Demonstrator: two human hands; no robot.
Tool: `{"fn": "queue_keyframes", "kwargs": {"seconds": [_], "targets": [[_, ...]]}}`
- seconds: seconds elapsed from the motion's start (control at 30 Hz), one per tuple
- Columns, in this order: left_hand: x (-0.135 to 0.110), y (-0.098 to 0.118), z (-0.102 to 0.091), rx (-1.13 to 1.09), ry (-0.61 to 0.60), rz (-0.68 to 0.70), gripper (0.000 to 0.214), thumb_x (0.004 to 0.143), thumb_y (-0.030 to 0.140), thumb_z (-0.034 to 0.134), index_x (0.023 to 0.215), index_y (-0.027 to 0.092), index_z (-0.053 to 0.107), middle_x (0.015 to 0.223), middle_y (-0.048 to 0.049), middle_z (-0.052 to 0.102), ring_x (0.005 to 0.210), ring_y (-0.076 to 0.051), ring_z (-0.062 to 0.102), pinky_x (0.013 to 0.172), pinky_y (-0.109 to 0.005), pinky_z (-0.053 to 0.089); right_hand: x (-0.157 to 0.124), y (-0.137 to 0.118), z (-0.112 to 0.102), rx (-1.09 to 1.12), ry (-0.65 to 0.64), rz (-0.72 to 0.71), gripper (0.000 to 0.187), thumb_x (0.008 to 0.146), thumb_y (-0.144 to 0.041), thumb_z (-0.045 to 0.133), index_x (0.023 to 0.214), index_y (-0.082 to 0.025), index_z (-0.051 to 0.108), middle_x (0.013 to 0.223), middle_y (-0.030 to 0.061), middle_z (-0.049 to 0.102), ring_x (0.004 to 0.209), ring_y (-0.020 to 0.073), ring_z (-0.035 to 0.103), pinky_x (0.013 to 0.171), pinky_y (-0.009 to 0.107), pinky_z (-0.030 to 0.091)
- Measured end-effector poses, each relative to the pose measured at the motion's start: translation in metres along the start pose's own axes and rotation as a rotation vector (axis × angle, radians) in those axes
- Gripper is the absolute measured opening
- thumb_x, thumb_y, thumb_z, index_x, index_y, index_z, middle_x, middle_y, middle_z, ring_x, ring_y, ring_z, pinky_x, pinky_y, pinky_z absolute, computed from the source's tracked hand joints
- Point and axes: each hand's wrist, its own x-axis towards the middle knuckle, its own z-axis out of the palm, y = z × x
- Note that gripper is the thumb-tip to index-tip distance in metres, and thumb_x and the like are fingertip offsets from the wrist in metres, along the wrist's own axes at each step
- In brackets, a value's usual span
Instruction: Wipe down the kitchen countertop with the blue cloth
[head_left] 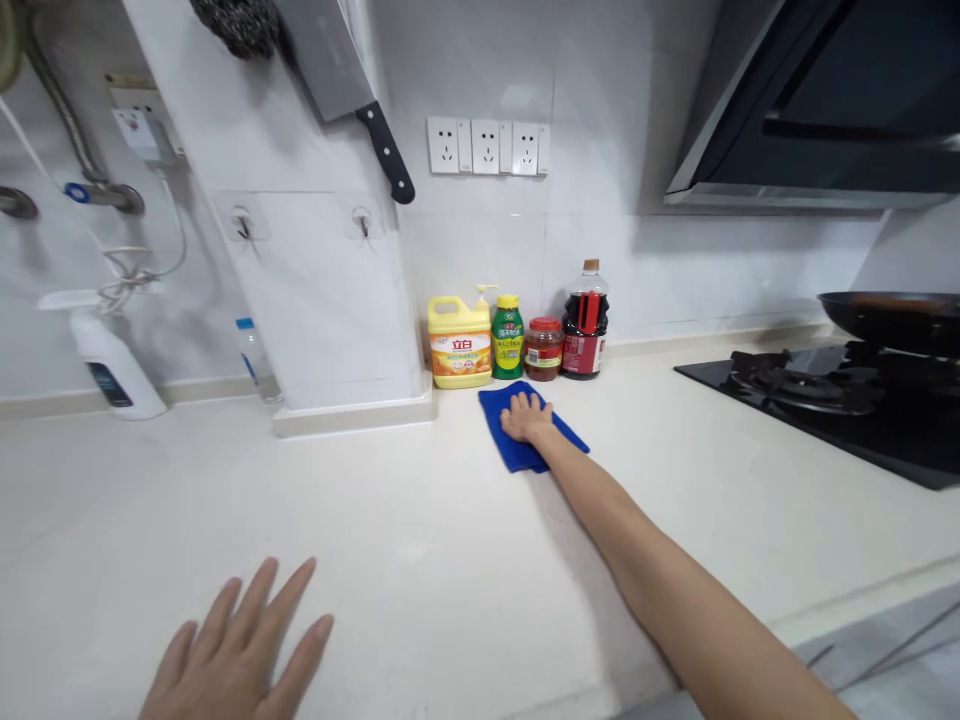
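Note:
My right hand (pixel 527 418) reaches across the white countertop (pixel 390 560) and rests palm down on a blue cloth (pixel 517 452). Its fingers are spread over the top of the cloth, which lies flat and slightly askew. Just behind the cloth stand a yellow jug of dish soap (pixel 460 350) with a pump and a green bottle with a yellow cap (pixel 508 340). Beside them are a red-lidded jar (pixel 544 352) and a dark sauce bottle (pixel 585 335). At the lower left, my left hand (pixel 232 655) is open with spread fingers, palm down over the counter, holding nothing.
To the right is a black gas stove (pixel 825 400) with a wok (pixel 892 315), under a range hood (pixel 832 110). A cleaver (pixel 337 70) hangs on the wall pillar. A white spray bottle (pixel 112 360) and a clear bottle (pixel 257 362) stand at the left.

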Motion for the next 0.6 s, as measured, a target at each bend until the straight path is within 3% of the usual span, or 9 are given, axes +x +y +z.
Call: {"fn": "queue_keyframes", "kwargs": {"seconds": [0.1,0.23,0.5,0.6], "targets": [[0.002,0.021,-0.034,-0.024,-0.141,-0.15,0.071,0.086,0.057,0.035,0.152,0.036,0.051,0.17,0.0048,0.02,0.16,-0.034,0.005,0.129,-0.061,0.013,-0.023,-0.041,0.008,0.004,-0.004,-0.132,0.069,0.104,-0.043,0.018,0.167,-0.012,0.016,0.175,0.0122,0.007,0.16,0.0348,0.004,0.125,0.066,0.008],[0.004,0.042,-0.062,-0.09,-0.205,-0.273,0.082,0.092,0.064,0.026,0.164,0.026,0.021,0.173,-0.0005,0.008,0.16,-0.03,0.001,0.131,-0.054,0.012,-0.064,-0.067,0.015,-0.011,-0.008,-0.291,0.071,0.104,-0.045,0.017,0.166,-0.01,0.018,0.175,0.0103,0.011,0.16,0.0352,0.007,0.126,0.063,0.008],[0.001,0.051,-0.076,-0.195,-0.153,-0.266,0.079,0.096,0.066,0.023,0.164,0.026,0.021,0.173,-0.0071,0.011,0.16,-0.034,0.006,0.13,-0.057,0.011,-0.151,-0.062,0.021,-0.053,-0.017,-0.566,0.071,0.104,-0.049,0.018,0.166,-0.015,0.022,0.175,0.0052,0.014,0.161,0.0281,0.01,0.129,0.055,0.009],[-0.001,0.052,-0.079,-0.221,-0.126,-0.267,0.078,0.096,0.066,0.025,0.163,0.026,0.024,0.173,-0.0079,0.012,0.16,-0.035,0.008,0.13,-0.056,0.011,-0.179,-0.057,0.025,-0.04,-0.004,-0.582,0.072,0.103,-0.049,0.016,0.166,-0.014,0.023,0.174,0.006,0.016,0.161,0.0292,0.01,0.129,0.057,0.009]]}}
